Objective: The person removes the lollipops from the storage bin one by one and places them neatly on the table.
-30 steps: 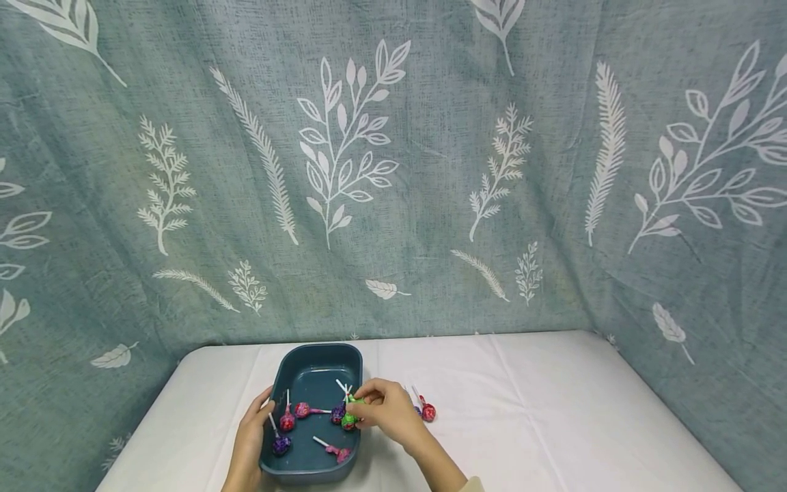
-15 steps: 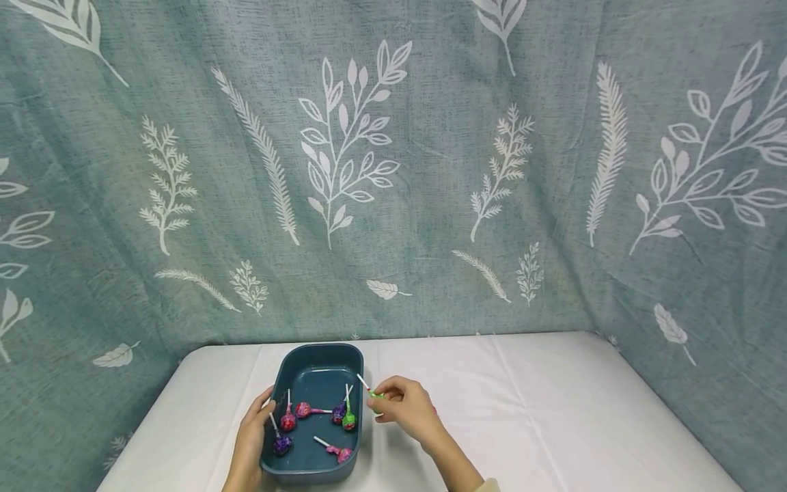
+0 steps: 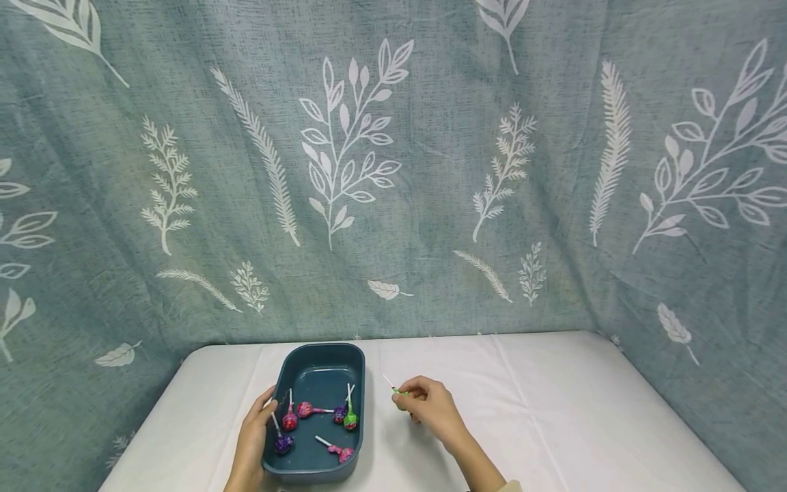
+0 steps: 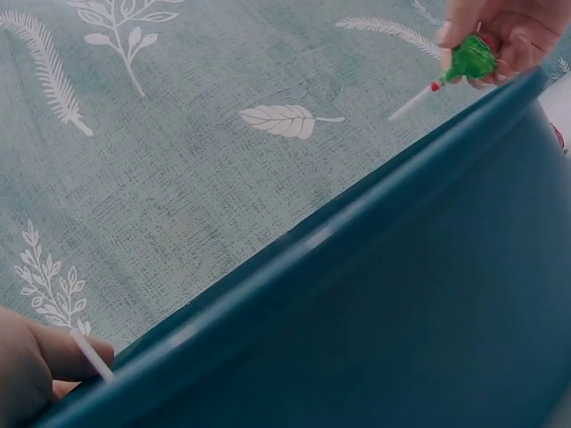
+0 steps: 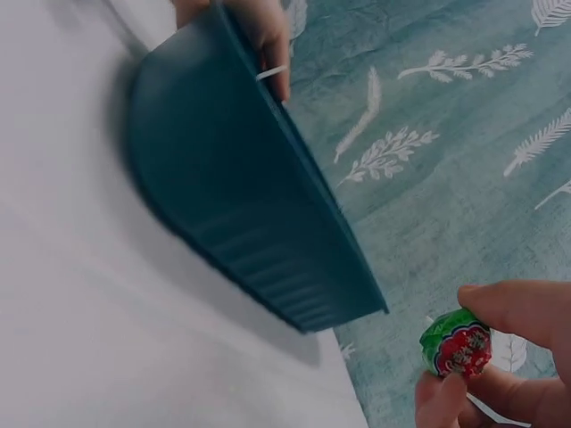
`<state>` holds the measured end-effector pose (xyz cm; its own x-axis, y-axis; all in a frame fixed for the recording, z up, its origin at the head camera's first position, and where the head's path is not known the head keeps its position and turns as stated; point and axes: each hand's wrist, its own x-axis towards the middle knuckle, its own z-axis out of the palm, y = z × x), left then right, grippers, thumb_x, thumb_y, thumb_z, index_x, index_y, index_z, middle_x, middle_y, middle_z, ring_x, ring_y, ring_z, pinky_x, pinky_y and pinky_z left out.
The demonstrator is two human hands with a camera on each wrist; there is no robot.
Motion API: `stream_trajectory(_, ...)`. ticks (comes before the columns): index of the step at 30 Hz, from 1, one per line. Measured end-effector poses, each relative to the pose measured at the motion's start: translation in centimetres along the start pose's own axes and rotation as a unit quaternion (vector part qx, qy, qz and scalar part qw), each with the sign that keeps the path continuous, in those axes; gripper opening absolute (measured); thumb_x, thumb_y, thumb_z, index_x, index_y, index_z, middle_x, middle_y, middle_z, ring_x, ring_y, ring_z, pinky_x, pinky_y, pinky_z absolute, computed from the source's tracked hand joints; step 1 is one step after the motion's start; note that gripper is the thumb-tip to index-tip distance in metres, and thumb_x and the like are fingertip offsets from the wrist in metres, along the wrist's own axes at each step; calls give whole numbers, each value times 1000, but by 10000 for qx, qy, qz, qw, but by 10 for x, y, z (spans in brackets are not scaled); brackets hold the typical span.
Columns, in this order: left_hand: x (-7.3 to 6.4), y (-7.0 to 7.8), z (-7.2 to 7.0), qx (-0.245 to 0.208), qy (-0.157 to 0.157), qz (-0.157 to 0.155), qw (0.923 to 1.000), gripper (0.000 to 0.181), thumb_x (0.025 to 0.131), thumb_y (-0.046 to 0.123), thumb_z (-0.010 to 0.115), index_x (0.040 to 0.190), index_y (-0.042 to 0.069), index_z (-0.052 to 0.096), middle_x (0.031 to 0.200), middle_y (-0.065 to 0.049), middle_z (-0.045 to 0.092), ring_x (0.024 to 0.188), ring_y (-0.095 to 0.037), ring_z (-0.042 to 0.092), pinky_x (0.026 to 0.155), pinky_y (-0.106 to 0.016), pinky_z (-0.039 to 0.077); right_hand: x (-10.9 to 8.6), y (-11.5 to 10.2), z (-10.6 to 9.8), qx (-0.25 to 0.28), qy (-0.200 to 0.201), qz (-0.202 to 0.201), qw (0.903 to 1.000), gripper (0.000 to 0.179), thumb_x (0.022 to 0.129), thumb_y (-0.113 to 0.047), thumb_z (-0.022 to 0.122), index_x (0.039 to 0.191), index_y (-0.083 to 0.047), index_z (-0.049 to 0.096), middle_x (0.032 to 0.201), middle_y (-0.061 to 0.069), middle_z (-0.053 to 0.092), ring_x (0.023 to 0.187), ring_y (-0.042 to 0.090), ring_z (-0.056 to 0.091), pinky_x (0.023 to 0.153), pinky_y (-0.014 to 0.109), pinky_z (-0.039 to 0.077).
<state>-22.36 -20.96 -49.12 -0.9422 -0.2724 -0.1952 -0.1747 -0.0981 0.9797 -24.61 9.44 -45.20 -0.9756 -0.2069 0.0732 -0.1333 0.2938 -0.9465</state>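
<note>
Lollipops (image 3: 350, 420), six of them, lie scattered inside the teal tub (image 3: 316, 384).

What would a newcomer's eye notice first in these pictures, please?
Probably the leaf-patterned curtain, filling the background behind the white table. Next, the dark blue bin on the table's left part, gripped by the left hand, with six lollipops inside. To its right, the right hand pinches a green lollipop.

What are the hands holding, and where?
Right hand: a green-wrapped round lollipop, pinched by its head. Left hand: a dark teal rounded box, by its left rim.
</note>
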Motion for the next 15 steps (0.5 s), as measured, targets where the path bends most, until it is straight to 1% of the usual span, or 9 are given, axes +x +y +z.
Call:
stream_trajectory(4,2,0,1,-41,41,-71,10000,53,104,28,38,150,4,29,155,-25,16,142,-48,3,108,-65,4,-1,5,-7,-141,37,52,9999,28,86,-24,72,99,0,66,82,4,62,72,25,63,64,37,55)
stream_trajectory(7,3,0,1,-77,56,-118,9999,53,104,29,38,150,5,29,156,-25,15,142,-47,2,108,-66,3,-2,9,-11,-214,90,41,9997,29,87,-24,72,99,1,66,83,4,63,74,27,64,66,39,56)
stream_trajectory(10,4,0,1,-71,63,-164,9998,53,104,29,38,150,5,28,156,-25,15,142,-48,2,107,-66,3,-2,12,-14,-336,251,52,9991,28,87,-24,72,99,1,67,83,4,64,74,24,63,65,37,55)
stream_trajectory(15,6,2,0,11,85,-206,9998,53,104,29,38,150,6,29,156,-25,15,142,-48,3,107,-67,3,0,15,-21,-676,693,173,9951,24,86,-24,73,96,-3,69,84,2,64,79,17,57,67,32,48)
